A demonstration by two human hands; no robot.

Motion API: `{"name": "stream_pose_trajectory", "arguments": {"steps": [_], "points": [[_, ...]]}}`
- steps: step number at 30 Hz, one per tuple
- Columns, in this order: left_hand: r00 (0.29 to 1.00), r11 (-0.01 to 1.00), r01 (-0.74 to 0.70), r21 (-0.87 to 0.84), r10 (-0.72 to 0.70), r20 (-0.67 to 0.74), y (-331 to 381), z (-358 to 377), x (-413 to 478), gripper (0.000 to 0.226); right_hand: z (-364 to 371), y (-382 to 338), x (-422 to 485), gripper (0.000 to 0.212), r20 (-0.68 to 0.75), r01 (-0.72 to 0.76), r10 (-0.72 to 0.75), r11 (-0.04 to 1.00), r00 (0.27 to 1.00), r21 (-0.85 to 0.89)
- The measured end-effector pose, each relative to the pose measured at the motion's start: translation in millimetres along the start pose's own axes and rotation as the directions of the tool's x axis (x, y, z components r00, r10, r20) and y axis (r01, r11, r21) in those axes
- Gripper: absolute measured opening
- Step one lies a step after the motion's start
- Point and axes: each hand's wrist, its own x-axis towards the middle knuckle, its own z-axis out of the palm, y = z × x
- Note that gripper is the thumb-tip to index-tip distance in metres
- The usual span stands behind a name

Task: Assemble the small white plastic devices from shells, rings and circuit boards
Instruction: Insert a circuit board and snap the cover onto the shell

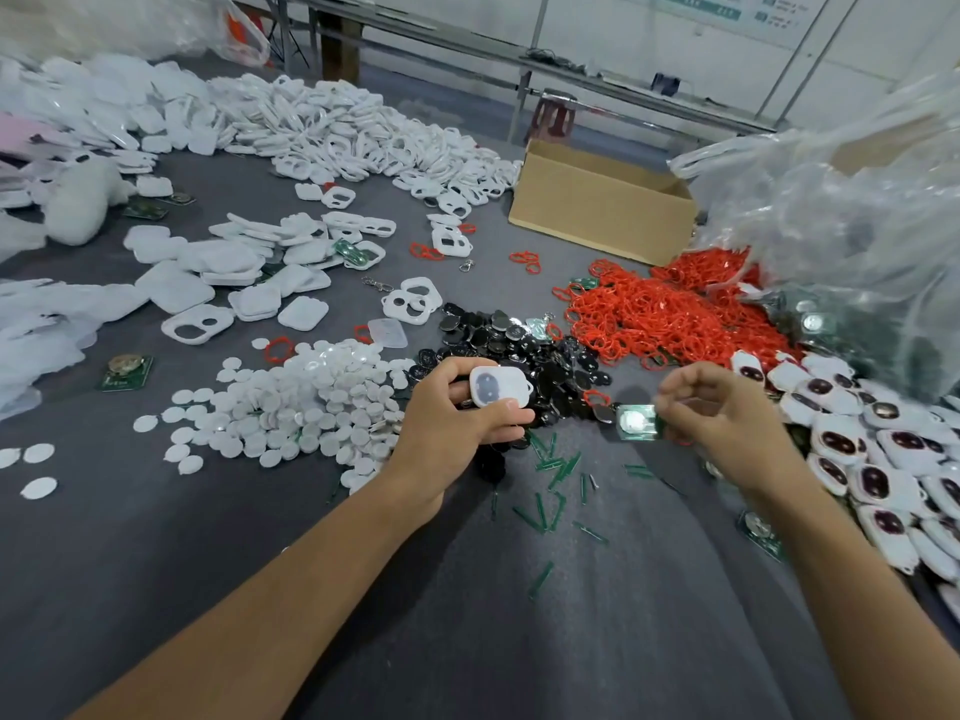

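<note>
White shell (501, 386): held above the near edge of the black disc pile (498, 330), over the grey cloth table (519, 615). Long axis runs roughly left-right. The flat face is turned up toward the camera, with a grey round window toward its left end and a small loop tab at its right end.

Left hand (457, 407): forearm comes in from the lower left, palm facing right. The thumb lies along the shell's near edge and the curled fingers sit behind its far edge, so the shell is gripped edge to edge.

Circuit board (638, 423): green with a pale round centre, lying to the right of the shell and apart from it.

Right hand (727, 407): fingers curled, tips at the board's right edge. This area is blurred, but the grip appears to be a pinch.

Surroundings: green slivers (556, 470) below the hands, white discs (301, 402) left, red rings (675, 309) beyond right, cardboard box (597, 210) farther back.
</note>
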Motion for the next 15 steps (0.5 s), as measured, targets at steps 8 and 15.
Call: {"name": "stream_pose_trajectory", "arguments": {"steps": [8,15], "points": [[1.000,1.000,-0.005,0.003,0.005,0.000,1.3,-0.3,-0.5,0.033,41.8,7.1,-7.6,0.029,0.051,-0.003,0.005,0.999,0.999,-0.047],[1.000,1.000,-0.015,0.012,0.015,0.001,0.2,-0.5,0.6,0.034,38.2,9.7,-13.3,0.026,0.087,0.044,-0.031,0.989,0.996,-0.144]]}}
